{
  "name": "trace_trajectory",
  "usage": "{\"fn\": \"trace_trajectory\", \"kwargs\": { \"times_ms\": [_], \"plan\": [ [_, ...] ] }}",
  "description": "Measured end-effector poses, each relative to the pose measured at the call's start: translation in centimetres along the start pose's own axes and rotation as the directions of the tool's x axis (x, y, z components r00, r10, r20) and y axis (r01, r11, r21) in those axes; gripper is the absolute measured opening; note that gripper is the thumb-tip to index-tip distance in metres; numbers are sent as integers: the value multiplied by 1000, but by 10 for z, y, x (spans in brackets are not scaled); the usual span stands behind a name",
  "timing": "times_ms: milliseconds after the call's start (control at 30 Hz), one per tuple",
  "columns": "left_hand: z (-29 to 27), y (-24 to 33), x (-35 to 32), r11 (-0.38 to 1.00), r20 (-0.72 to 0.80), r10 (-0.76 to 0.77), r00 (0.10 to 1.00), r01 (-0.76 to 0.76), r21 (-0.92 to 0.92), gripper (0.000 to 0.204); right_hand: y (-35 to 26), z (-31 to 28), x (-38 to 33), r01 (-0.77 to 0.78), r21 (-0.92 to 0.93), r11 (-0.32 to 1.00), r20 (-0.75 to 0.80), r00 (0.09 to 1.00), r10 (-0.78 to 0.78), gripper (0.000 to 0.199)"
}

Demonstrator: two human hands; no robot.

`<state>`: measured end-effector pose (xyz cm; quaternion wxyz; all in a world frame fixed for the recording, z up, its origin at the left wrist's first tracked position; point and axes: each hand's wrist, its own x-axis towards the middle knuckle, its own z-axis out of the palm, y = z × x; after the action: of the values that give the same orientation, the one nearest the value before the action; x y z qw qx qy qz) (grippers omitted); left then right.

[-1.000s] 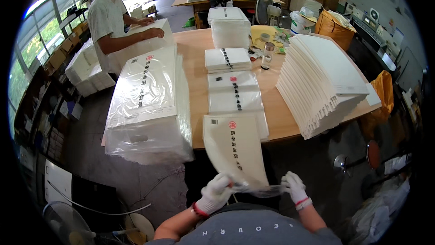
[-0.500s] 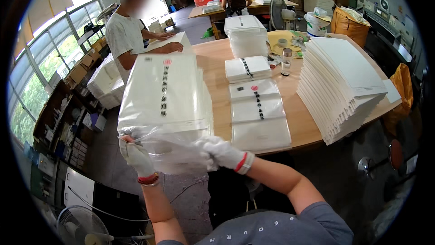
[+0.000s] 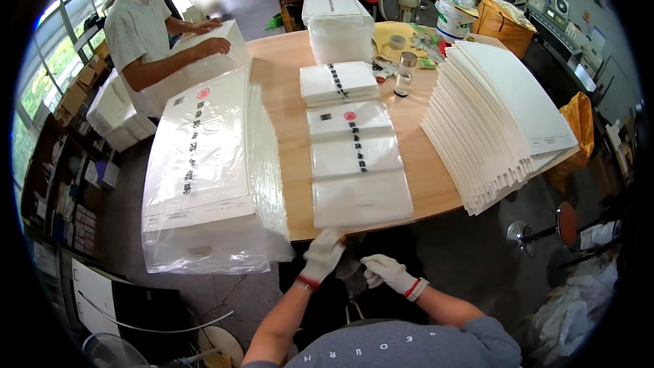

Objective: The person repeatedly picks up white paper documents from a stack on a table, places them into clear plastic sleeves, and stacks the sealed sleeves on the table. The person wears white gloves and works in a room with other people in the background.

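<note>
My left hand [image 3: 322,253], in a white glove, reaches up to the front edge of a flat stack of clear printed sleeves [image 3: 357,164] at the near rim of the wooden table [image 3: 289,102]; its fingers are apart. My right hand [image 3: 388,274], also gloved, hangs just below the table edge with its fingers curled on a dim scrap of clear film [image 3: 351,271]. A tall pile of bagged white sheets [image 3: 204,177] overhangs the table to the left of my left hand. A fanned stack of white boards [image 3: 497,123] lies to the right.
Behind the sleeves sit a smaller white stack [image 3: 337,82] and a wrapped block [image 3: 337,27]. A glass jar [image 3: 405,72] and tape rolls stand beyond. A person [image 3: 146,34] handles white sheets at the far left. A stool [image 3: 565,225] stands at the right.
Both hands have left the bagged pile on the left and come back to the middle, below the table's near edge. The bagged sheet held a second ago now lies on that pile.
</note>
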<state>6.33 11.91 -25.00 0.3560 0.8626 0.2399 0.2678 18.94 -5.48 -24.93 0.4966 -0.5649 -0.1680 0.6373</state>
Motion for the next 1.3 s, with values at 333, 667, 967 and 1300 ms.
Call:
{"fn": "trace_trajectory", "kwargs": {
  "times_ms": [333,667,967,1300],
  "plan": [
    [56,-25,152,950,292,-309,905,279,142,22,-33,-36,12,75,6,997,-108,991,-74,34],
    [39,-78,168,755,124,-214,969,244,-608,14,-109,-33,95,540,-19,841,-414,762,-498,20],
    [15,25,181,727,172,-254,952,305,-615,12,-130,7,98,569,-768,294,-187,241,-953,20],
    [-21,48,139,1000,79,13,997,-14,17,40,-80,-18,64,513,-857,43,327,606,-725,21]
  ]
}}
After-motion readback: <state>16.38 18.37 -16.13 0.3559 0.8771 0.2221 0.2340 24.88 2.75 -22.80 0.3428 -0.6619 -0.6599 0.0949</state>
